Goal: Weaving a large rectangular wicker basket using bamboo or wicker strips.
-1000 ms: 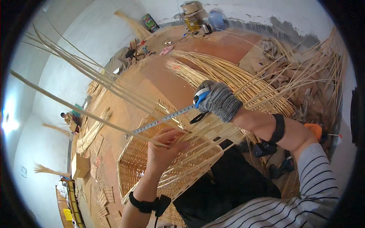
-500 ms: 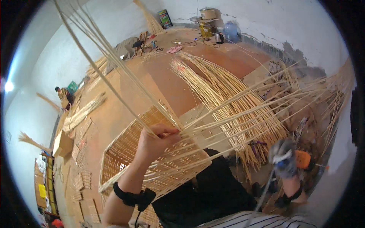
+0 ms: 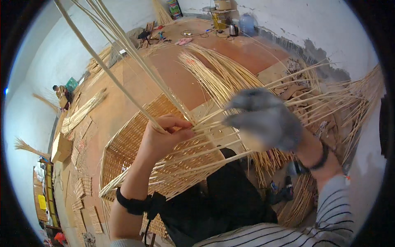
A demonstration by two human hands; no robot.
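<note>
Moved inward, the right hand [image 3: 263, 117] is seen over the rods [image 3: 210, 124], its grip too blurred to tell, while at the rim of the basket [image 3: 127, 142], before the body, some are pinched by the left hand [image 3: 166, 135], best kept steady so none slips.

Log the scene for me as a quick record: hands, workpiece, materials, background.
Left hand: bare hand, fingers closed on rods at the basket's rim
Right hand: grey-gloved hand, motion-blurred, near rods extending right; grip unclear
Workpiece: open woven basket, long rods projecting from it
Materials: large rod bundle on the floor beyond the basket
Background: seated person far left, cardboard box, blue water bottle by the far wall
</note>
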